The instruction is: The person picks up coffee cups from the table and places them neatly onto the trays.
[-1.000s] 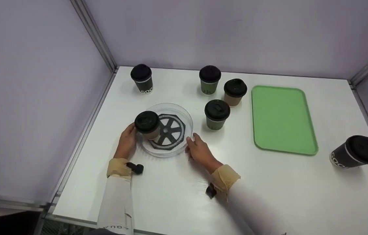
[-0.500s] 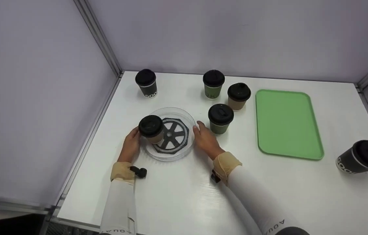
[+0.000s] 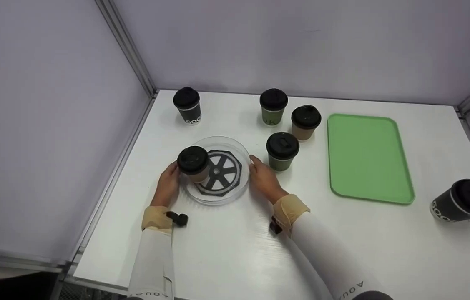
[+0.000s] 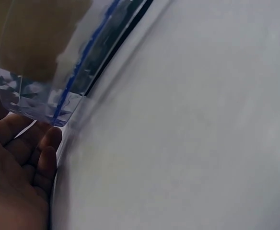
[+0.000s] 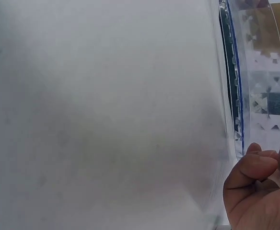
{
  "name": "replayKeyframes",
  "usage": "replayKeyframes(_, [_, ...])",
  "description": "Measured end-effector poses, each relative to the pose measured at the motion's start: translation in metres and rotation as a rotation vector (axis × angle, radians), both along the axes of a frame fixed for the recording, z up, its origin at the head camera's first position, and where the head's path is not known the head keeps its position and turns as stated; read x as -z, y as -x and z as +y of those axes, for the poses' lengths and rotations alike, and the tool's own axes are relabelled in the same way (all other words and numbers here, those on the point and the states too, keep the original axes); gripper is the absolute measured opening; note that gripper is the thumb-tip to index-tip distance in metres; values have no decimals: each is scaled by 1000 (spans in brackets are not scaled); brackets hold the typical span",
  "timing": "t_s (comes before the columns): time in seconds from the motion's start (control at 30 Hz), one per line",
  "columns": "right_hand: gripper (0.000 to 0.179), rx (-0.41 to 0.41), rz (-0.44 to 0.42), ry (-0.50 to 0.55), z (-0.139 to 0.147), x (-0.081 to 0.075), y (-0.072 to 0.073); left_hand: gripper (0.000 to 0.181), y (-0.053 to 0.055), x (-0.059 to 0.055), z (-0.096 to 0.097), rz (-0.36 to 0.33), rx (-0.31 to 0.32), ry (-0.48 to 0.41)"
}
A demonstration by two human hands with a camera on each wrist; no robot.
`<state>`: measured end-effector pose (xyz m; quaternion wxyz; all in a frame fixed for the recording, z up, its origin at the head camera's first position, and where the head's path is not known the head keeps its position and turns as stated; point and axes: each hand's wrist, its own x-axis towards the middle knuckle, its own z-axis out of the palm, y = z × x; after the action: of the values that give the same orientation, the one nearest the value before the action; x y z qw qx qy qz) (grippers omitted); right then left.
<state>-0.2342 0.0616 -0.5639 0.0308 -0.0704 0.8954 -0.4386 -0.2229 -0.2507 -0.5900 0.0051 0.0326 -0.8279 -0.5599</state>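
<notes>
Pale, lilac-grey walls (image 3: 310, 54) enclose the table (image 3: 218, 246) at the back and both sides, meeting in the back corners at grey metal posts (image 3: 125, 50). Smooth, white and slightly glossy, the tabletop carries soft shadows and a patch of glare at the near side. Left of its middle sits a clear dish (image 3: 241, 160), a black spoked pattern (image 3: 218, 171) showing through its floor. One brown cup (image 3: 193, 162) with a black lid stands in it, toward the left. The left hand (image 3: 167, 184) grips the dish's left rim; the right hand (image 3: 265, 179), fingers curled, pinches the right rim. More lidded cups (image 3: 273, 107) stand about: one at the back left, three grouped right of the dish, one by the table's right side. Between that group and the last lies a green tray (image 3: 369, 160).
</notes>
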Motion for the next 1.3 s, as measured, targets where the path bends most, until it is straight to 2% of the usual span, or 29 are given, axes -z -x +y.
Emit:
replayKeyframes(0.33, [39,-1,-40,-19,0,3,-11,48,0,1,0,-40,-7,-45])
replayKeyframes(0.5, [41,8,-80,-1,-1,3,-18,46,1,2,0,-37,-4,-16])
replayKeyframes(0.67, [42,11,-84,-13,-3,5,-24,46,1,1,1,-52,-21,-9])
replayKeyframes(0.83, [41,-20,-82,-22,-6,5,-30,47,2,-1,0,-72,-34,-21])
replayKeyframes(1.03, [46,-18,-108,-35,-8,4,-40,47,1,-1,0,-65,-25,-46])
replayKeyframes(1.3, [52,-22,-151,-52,-10,2,-52,49,0,-2,1,-43,0,-6])
